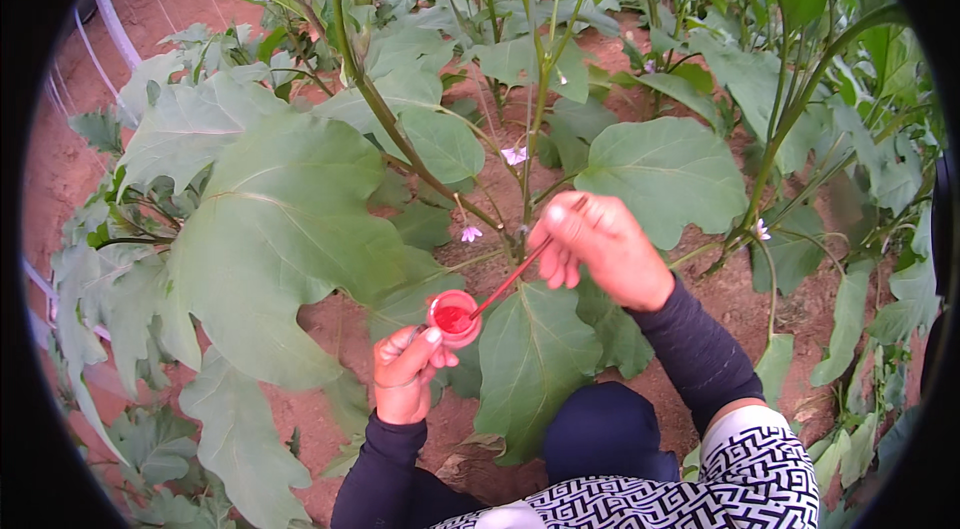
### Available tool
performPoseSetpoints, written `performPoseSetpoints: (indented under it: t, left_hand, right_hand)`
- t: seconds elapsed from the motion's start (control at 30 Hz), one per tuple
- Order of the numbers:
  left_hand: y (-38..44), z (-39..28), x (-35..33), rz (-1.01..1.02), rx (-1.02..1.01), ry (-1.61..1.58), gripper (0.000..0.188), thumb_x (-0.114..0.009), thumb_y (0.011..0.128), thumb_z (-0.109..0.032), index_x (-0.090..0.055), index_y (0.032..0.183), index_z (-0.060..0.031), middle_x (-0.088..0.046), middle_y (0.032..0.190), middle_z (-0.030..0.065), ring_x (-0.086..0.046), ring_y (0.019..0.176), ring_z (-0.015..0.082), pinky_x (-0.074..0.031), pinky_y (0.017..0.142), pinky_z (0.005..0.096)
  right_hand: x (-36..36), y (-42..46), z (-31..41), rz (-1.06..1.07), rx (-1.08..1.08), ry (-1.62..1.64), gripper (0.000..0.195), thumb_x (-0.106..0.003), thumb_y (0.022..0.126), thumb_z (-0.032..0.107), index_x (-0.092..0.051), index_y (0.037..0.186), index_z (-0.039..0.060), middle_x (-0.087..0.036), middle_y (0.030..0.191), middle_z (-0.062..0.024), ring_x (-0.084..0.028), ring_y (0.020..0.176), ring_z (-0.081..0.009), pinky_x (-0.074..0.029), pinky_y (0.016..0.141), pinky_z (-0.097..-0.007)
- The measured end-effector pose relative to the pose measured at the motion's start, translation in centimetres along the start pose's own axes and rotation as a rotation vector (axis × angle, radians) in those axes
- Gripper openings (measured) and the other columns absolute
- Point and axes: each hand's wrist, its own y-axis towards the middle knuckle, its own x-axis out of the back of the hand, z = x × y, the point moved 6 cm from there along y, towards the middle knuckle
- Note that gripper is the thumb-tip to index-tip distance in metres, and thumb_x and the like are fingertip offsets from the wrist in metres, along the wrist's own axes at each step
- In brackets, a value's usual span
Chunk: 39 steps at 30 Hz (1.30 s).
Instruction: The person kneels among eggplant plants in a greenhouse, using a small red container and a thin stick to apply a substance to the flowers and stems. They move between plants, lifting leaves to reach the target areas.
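Observation:
My left hand grips a small round cup holding bright red liquid, its mouth tilted up toward me. Between the thumb and fingers of my right hand is a thin red stick, possibly a brush. Its lower end reaches into the cup; I cannot make out the tip. Just beyond my hands stands an eggplant plant with a forked stem. A pale purple flower hangs left of my right hand, and another flower opens farther up.
A broad leaf spreads on the left, and another leaf lies below my right hand. A thin vertical string runs beside the central stem. More eggplant stems rise on the right. Reddish soil shows between the plants.

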Motion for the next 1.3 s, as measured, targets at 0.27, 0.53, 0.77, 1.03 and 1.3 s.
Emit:
performPoseSetpoints:
  t: [0.27,0.53,0.77,1.03,1.3]
  left_hand:
    - [2.5,-0.8,-4.9,0.069,0.003,-0.105,0.028,-0.052,0.085,-0.014,-0.045,0.058,-0.0073,-0.051,0.057,0.0046,-0.052,0.053,0.0124,-0.027,0.039,0.0177]
    - [4.2,-2.1,-6.9,-0.068,-0.089,-0.216,0.03,-0.052,0.086,-0.015,-0.04,0.059,-0.0086,-0.049,0.058,0.0061,-0.055,0.056,0.0173,-0.029,0.036,0.0179]
    - [2.1,-2.0,-4.9,-0.206,-0.154,-0.137,0.03,-0.05,0.088,-0.018,-0.037,0.063,-0.0099,-0.045,0.058,0.0035,-0.051,0.056,0.015,-0.028,0.036,0.0184]
    - [0.7,-1.5,-2.6,-0.351,-0.196,-0.116,0.029,-0.051,0.088,-0.019,-0.039,0.063,-0.0101,-0.047,0.059,0.0033,-0.051,0.056,0.0148,-0.028,0.035,0.0189]
    - [0.3,-1.5,-2.3,-0.305,-0.212,-0.219,0.029,-0.051,0.089,-0.02,-0.039,0.063,-0.0097,-0.046,0.058,0.0032,-0.052,0.056,0.0157,-0.029,0.034,0.0193]
  right_hand:
    - [6.3,1.1,-4.5,-0.156,-0.094,0.472,0.038,-0.042,0.092,0.037,-0.053,0.084,0.0014,-0.058,0.062,-0.0056,-0.057,0.049,-0.0131,-0.045,0.042,-0.0214]
    - [17.7,1.3,-2.2,-0.625,0.491,0.561,0.034,-0.045,0.093,0.032,-0.054,0.087,-0.0005,-0.06,0.07,-0.0084,-0.059,0.057,-0.0144,-0.048,0.049,-0.0231]
    - [22.6,7.6,-2.8,-0.867,0.639,0.341,0.023,-0.053,0.089,0.016,-0.054,0.098,-0.005,-0.063,0.081,-0.013,-0.062,0.066,-0.016,-0.051,0.059,-0.0243]
    - [22.2,10.4,-4.0,-0.823,0.544,0.283,0.02,-0.051,0.089,0.014,-0.055,0.097,-0.0046,-0.064,0.079,-0.0123,-0.062,0.066,-0.0144,-0.051,0.058,-0.0236]
    - [23.0,11.0,-3.6,-0.787,0.528,0.186,0.02,-0.051,0.089,0.015,-0.057,0.095,-0.0036,-0.064,0.079,-0.0104,-0.061,0.066,-0.0132,-0.05,0.058,-0.023]
